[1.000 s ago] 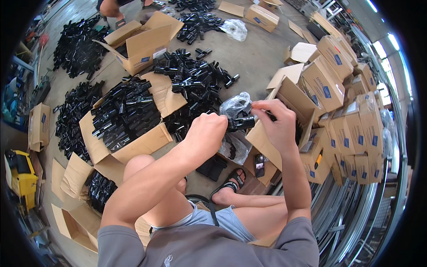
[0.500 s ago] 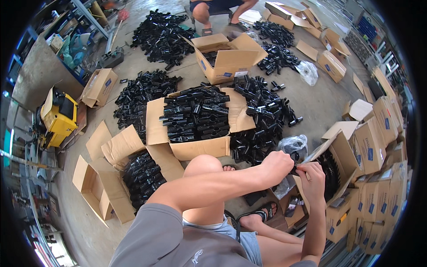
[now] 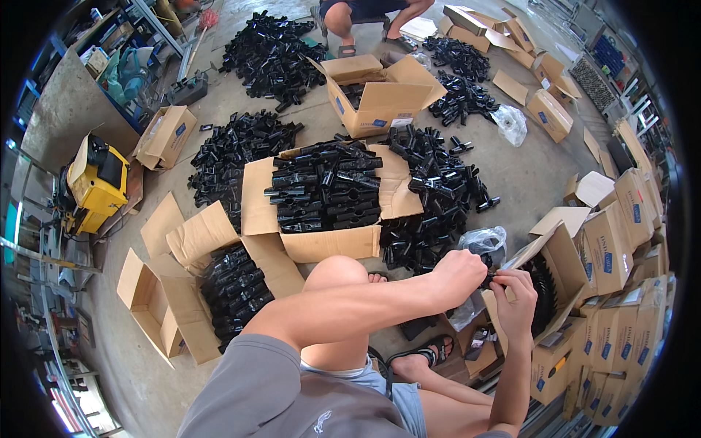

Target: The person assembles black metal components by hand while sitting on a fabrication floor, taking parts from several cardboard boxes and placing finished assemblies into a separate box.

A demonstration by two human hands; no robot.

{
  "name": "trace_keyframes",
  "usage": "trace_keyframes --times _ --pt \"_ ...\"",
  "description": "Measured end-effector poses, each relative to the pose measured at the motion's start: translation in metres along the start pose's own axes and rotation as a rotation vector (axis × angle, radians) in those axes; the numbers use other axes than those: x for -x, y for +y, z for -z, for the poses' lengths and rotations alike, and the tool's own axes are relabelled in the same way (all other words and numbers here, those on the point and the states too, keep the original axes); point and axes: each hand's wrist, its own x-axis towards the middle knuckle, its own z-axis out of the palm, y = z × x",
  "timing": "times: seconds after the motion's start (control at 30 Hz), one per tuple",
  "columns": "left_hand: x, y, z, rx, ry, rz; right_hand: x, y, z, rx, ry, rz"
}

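My left hand (image 3: 461,277) is closed in a fist at the right of my knees, its arm reaching across my lap. Close against it, my right hand (image 3: 517,292) has thumb and fingers pinched together. A small black part (image 3: 490,279) shows between the two hands; most of it is hidden, but it resembles the black tubular fittings piled around. Just beyond my hands lies a clear plastic bag (image 3: 485,241). To their right stands an open cardboard box (image 3: 566,266) with dark, toothed-looking pieces inside.
In front of me a box (image 3: 332,244) is filled with black tubular fittings, with loose piles (image 3: 431,193) around it. Another filled box (image 3: 193,314) is at the left. Stacked cartons (image 3: 621,321) line the right. Another person (image 3: 339,22) sits at the far side.
My hands stay together around the black part, with only slight finger movement. The whole view has shifted a little.
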Motion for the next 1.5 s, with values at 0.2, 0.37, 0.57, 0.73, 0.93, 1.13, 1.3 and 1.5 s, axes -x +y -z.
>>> trace_keyframes --times 0.2,0.37,0.57,0.73,0.93,1.13,1.3,1.5 --pt "0.000 0.010 0.028 0.207 0.103 0.147 0.005 0.026 -0.021 -0.390 0.293 -0.312" --pt "0.000 -0.017 0.023 0.418 0.241 0.098 0.025 0.116 -0.059 -0.524 0.274 -0.699" --pt "-0.008 -0.018 0.061 1.469 -0.031 0.207 0.123 0.211 -0.182 0.076 -0.465 -0.773" --pt "-0.006 -0.009 0.075 1.636 0.043 0.193 0.136 0.211 -0.222 0.378 -0.467 -1.107" --pt "-0.005 -0.006 0.078 1.721 0.088 0.173 0.133 0.211 -0.229 0.404 -0.558 -1.150" --pt "-0.010 0.001 0.078 1.677 0.064 0.204 0.147 0.220 -0.243 0.439 -0.419 -1.118" --pt "-0.012 0.004 0.076 1.637 0.032 0.199 0.154 0.225 -0.237 0.443 -0.436 -0.974" --pt "-0.015 0.002 0.074 1.646 0.043 0.198 0.155 0.218 -0.223 0.285 -0.364 -1.027"
